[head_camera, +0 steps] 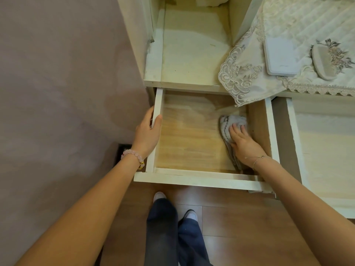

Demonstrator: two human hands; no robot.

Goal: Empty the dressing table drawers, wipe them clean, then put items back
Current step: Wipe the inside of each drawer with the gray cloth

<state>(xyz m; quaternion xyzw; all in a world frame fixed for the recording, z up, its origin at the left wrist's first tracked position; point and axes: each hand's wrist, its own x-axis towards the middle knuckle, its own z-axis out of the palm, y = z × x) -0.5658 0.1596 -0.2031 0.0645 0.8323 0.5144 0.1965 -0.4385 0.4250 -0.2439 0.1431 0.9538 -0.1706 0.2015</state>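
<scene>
Nearest me, the open drawer (pixel 197 180) stood bare inside. My hands were well apart. The left hand (pixel 148 131) was curled over the drawer's left wall, and the right hand (pixel 244 144) pressed flat-fingered on the grey cloth (pixel 225 125) by the right wall. The cloth's long axis ran 6 to 12 o'clock under that palm. I judged the drawer bottom yet to cover lay at its 9 o'clock, toward the left hand.

We count two drawers: near drawer (pixel 201 179) and second drawer (pixel 326 150) right of it. One cloth (pixel 225 125) inside near drawer. Two hands: left hand (pixel 147 131), right hand (pixel 244 144). One box (pixel 279 56), one brush (pixel 322 63), beyond near drawer.
</scene>
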